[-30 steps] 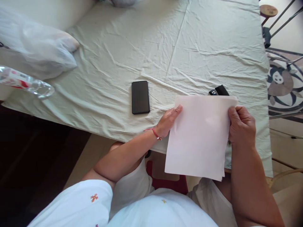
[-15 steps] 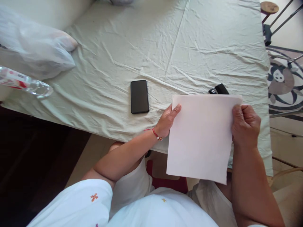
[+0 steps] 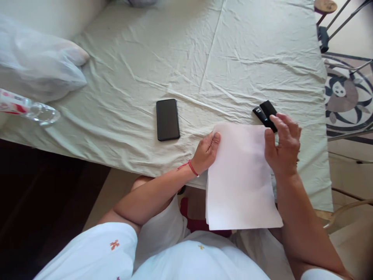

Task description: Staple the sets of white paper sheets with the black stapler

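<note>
A stack of white paper sheets (image 3: 241, 179) is held over the table's front edge, its lower part above my lap. My left hand (image 3: 207, 152) grips the stack at its upper left edge, thumb on top and fingers underneath. At the upper right edge, my right hand (image 3: 284, 146) is open with thumb and fingers apart; its thumb is by the paper's edge, and I cannot tell if it touches. Just beyond the right fingers lies a black stapler (image 3: 262, 113), partly covered by that hand.
A black phone (image 3: 168, 119) lies on the table with a pale green cloth (image 3: 186, 62). At the left are a clear plastic bottle (image 3: 43, 112) and a white plastic bag (image 3: 49, 66). A round wooden stool (image 3: 325, 6) stands beyond the right edge.
My right hand has let go of the paper's right edge, opened and shifted left. The stack has tilted and dropped slightly, uncovering more of the stapler. My left hand keeps its hold.
</note>
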The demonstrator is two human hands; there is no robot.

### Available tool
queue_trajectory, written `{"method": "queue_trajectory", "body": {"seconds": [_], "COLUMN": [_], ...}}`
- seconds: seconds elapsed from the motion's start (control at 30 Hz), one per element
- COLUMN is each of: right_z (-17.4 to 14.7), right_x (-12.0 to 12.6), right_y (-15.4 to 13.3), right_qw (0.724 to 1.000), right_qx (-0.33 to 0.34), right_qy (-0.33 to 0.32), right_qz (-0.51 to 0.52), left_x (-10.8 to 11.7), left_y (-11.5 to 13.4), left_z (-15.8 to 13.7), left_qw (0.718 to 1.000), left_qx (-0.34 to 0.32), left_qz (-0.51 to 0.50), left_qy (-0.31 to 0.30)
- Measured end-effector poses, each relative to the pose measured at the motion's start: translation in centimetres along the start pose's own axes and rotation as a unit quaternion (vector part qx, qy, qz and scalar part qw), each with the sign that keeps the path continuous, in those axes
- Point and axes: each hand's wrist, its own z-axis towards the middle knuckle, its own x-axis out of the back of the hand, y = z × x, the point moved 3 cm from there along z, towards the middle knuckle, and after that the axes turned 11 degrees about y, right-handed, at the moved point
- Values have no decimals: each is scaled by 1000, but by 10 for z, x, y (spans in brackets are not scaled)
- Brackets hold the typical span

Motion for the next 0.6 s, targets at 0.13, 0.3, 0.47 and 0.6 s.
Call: {"method": "queue_trajectory", "body": {"seconds": [0.13,0.3,0.47,0.6], "right_z": [1,3,5,9], "right_x": [-2,1,0,3], "right_y": [-10,-5,-4,-7], "right_qw": [997,997,993,995], "right_qx": [12,-14,-9,-8], "right_qy": [-65,-52,-95,-86], "right_qz": [38,50,63,51], "left_x": [-1,-1,-1,0], "left_y": [5,6,8,8], "left_z": [-3,-4,-5,-7], "left_qw": [999,995,989,983], "left_qx": [-40,-72,-111,-127], "left_qz": [31,63,97,135], "left_qy": [-4,-7,-19,-15]}}
